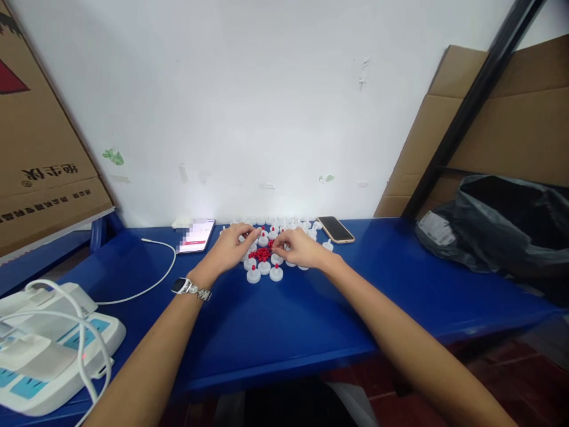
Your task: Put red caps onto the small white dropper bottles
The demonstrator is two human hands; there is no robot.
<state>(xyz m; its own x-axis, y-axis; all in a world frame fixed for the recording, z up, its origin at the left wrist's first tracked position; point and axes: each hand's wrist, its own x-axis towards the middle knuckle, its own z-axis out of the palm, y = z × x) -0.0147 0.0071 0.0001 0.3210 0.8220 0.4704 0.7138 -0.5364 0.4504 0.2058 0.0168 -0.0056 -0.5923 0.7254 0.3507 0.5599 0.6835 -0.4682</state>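
Many white nozzle caps point(276, 273) stand in a cluster on the blue table, several of them fitted with small red tips point(253, 268). A pile of loose red tips point(263, 254) lies in the middle of the cluster. My left hand point(233, 244) is over the cluster's left side, its fingers curled in a pinch beside a red-tipped nozzle cap point(263, 239). On the right, my right hand point(300, 247) pinches at the edge of the red pile, thumb and forefinger together. Whatever either pinch holds is too small or hidden to make out.
A lit phone point(196, 236) lies left of the caps, a dark phone point(336, 229) to their right. A white cable point(162, 281) runs to a loaded power strip point(84, 344). Cardboard point(40, 130) stands at left; a black plastic bag point(498, 219) sits at right. The wall bounds the back.
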